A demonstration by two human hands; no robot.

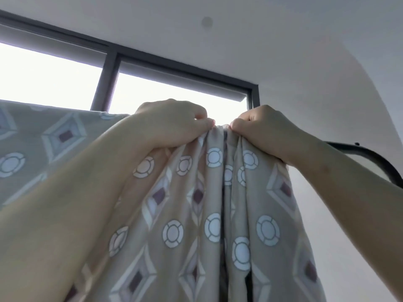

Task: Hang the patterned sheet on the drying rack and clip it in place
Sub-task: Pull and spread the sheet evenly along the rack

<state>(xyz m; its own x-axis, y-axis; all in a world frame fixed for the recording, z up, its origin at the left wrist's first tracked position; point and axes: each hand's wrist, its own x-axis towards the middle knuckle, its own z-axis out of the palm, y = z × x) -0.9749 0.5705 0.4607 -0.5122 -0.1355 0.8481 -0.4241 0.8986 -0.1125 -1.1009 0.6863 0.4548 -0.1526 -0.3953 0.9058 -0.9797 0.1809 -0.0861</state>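
The patterned sheet (218, 214), beige with white circles and diamond shapes, hangs down from a high bar and fills the lower view. Its left part is spread flat; its right part is bunched into folds. My left hand (172, 123) grips the bunched top edge from the left, thumb and fingers pinched on the cloth. My right hand (263, 129) grips the same gathered edge just to the right, a narrow gap between the two hands. The black rack bar (368, 153) curves out from behind my right wrist. No clip is visible.
A dark-framed window (109, 68) with bright light stands behind the sheet. The white ceiling and a white wall (327, 73) lie above and to the right.
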